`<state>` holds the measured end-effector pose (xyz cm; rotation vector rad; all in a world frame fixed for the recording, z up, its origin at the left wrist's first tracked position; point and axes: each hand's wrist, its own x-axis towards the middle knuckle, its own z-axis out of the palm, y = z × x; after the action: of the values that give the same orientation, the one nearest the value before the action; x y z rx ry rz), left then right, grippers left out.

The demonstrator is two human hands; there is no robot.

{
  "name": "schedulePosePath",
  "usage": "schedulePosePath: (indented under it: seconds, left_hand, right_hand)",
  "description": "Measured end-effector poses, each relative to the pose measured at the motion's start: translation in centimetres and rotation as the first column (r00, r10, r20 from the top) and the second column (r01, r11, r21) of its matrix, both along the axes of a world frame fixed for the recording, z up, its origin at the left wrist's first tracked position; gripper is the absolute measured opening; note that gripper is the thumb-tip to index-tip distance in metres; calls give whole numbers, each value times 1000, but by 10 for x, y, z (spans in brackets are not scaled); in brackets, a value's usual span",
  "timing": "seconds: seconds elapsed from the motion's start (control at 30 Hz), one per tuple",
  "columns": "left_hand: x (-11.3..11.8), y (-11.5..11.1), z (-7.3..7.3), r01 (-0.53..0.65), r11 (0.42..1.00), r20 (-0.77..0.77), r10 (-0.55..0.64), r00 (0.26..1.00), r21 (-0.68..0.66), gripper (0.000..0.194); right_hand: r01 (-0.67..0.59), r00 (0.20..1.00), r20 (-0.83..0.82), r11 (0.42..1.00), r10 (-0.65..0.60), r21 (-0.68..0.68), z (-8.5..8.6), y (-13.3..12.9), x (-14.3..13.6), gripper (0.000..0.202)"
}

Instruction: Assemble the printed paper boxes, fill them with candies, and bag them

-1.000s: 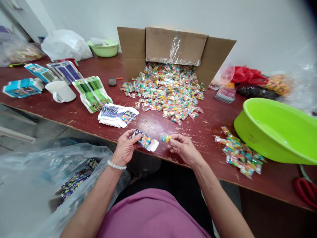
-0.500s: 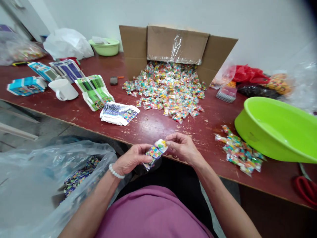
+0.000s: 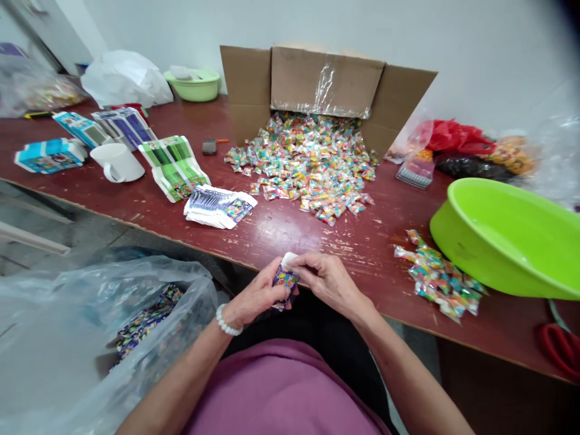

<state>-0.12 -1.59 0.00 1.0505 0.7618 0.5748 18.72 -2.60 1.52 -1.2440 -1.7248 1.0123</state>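
My left hand (image 3: 263,291) is wrapped round a small purple printed candy box (image 3: 285,281), held just off the table's front edge. My right hand (image 3: 328,279) pinches the white flap (image 3: 289,261) at the box's upper end; its fingertips partly cover that end. Whatever is inside the box is hidden. Beyond my hands, a pile of small wrapped candies (image 3: 312,169) spills from a cardboard box (image 3: 326,78) lying on its side. A stack of flat purple-and-white cartons (image 3: 217,206) lies to the left.
At left stand green cartons (image 3: 174,163), a white mug (image 3: 118,163) and blue cartons (image 3: 51,156). Below the table edge, a clear plastic bag (image 3: 67,338) holds purple boxes (image 3: 149,323). A green basin (image 3: 502,241) and loose candy packets (image 3: 441,281) are at right, with red-handled scissors (image 3: 559,347).
The yellow and green candy packet at the box's open end has gone from sight. My right hand has moved slightly left onto the white flap, and the left hand has shifted right.
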Motion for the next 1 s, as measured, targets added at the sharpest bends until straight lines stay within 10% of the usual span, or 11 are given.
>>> schedulePosePath:
  seconds: [0.17,0.3,0.5,0.83,1.0]
  left_hand:
    - [2,5,-3,-177,953,81,202,976,-246,50]
    - [5,2,-4,-227,946,102,256,961,-232,49]
    - [14,-6,-2,-342,933,82,352,932,-112,43]
    - [8,0,-8,-208,878,170,305,937,-431,35]
    - [12,-3,-7,-264,887,156,342,927,-378,37]
  right_hand:
    - [227,903,-312,944,-296,-237,-7,1,-2,26]
    - [25,863,-438,887,-252,-460,-14,-1,-7,39]
    - [-50,890,-445,945,-105,-323,-13,-2,-18,28]
    - [-20,997,-68,992,29,121,-12,-7,-15,17]
    - [65,983,-162,992,-82,-107,-14,-3,-19,11]
